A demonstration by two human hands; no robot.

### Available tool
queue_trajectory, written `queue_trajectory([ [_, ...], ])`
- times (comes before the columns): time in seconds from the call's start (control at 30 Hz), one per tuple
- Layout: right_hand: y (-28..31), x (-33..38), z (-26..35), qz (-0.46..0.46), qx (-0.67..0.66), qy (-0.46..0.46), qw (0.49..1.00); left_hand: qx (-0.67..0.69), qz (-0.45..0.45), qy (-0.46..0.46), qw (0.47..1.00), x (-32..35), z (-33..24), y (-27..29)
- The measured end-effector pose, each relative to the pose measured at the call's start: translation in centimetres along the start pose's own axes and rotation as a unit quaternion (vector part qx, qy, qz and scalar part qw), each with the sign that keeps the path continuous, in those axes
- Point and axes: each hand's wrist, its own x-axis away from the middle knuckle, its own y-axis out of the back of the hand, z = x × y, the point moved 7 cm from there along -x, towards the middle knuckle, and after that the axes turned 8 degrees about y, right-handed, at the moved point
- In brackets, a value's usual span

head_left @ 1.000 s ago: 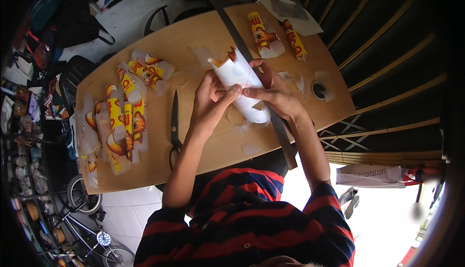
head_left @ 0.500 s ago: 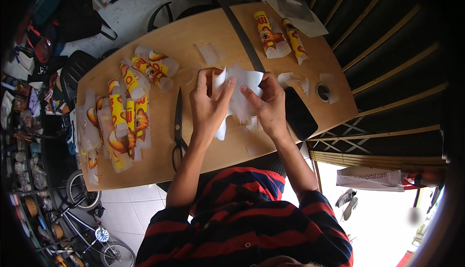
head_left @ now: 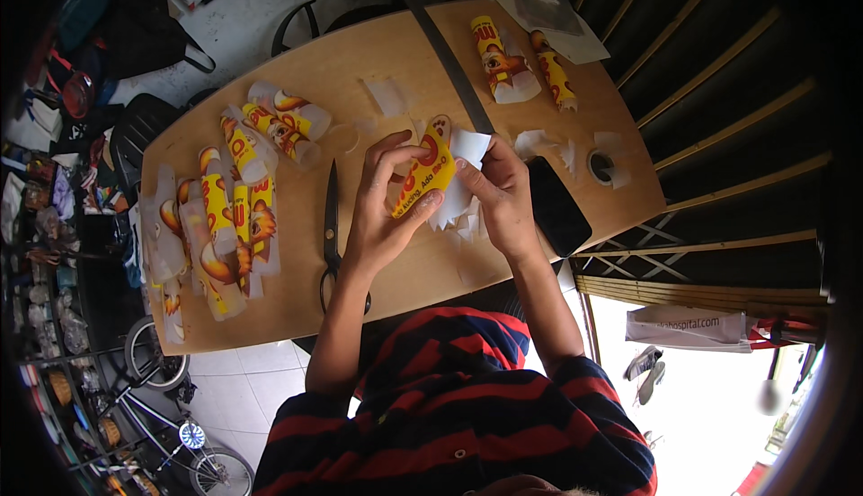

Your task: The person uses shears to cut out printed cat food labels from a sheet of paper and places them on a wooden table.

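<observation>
Over the middle of the table, my left hand [head_left: 370, 235] grips a yellow printed sticker [head_left: 431, 172] with red lettering and a small paw shape at its top. Its thumb presses near the lower edge while the fingers curl behind and over the left side. My right hand [head_left: 509, 204] pinches a white sheet of backing paper [head_left: 469, 145] between thumb and fingers, right beside the sticker. Whether the two pieces are still joined is hidden by the hands. Black-handled scissors [head_left: 332, 249] lie just left of my left forearm. A black phone [head_left: 559, 211] rests beside my right hand.
Several rolled yellow printed sheets [head_left: 216, 204] lie across the table's left side. Two more printed rolls [head_left: 503, 73] are at the far right. A tape roll [head_left: 593, 169] sits near the right edge, with paper scraps [head_left: 387, 96] about. A dark strip [head_left: 445, 60] crosses the far edge.
The piece in my hands has turned so its yellow printed face now shows; before, mostly white showed. My left hand has tilted and its fingers have spread more.
</observation>
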Motion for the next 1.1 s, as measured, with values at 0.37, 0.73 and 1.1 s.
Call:
queue_trajectory([
  [0.37, -0.7, 1.6, 2.5, -0.083, 0.34, 0.16, 0.923, -0.047, -0.118, 0.163, 0.978, -0.3, 4.4, 0.8],
  [0.73, -2.2, 2.2, 2.1, -0.015, 0.384, 0.199, 0.901, 0.058, -0.081, 0.119, 0.988, -0.5, 1.8, -1.8],
  [1.1, 7.1, -6.4, 0.3, -0.059, 0.337, 0.006, 0.94, 0.246, -0.098, 0.25, 0.931, 0.6, 4.2, -0.5],
])
